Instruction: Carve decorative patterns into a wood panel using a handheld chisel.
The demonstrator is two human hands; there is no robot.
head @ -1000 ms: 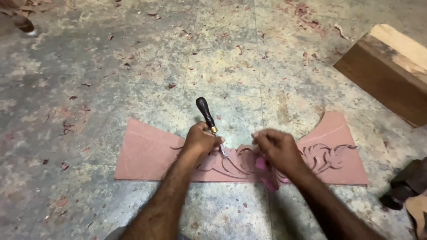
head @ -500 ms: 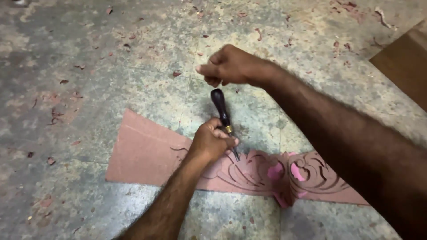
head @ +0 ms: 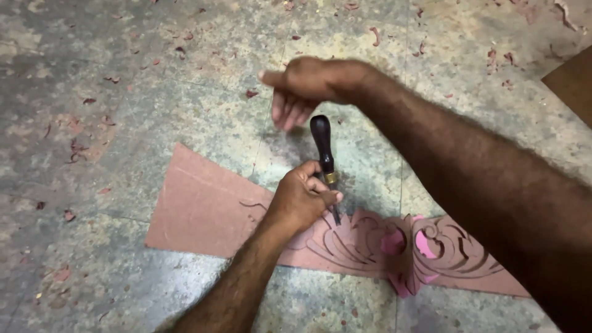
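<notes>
A flat reddish-brown wooden panel with carved scrollwork lies on the stone floor. My left hand grips a chisel with a dark handle and brass ferrule, its blade set on the carving. My right hand hovers just above the handle's top, fingers loosely extended, holding nothing. Pink patches show in the carved middle of the panel.
Red wood chips lie scattered over the grey mottled floor. The corner of a brown wooden block shows at the right edge.
My right hand lifted off the carving, rose above the chisel handle and now comes down toward it. The left hand keeps the chisel on the panel.
</notes>
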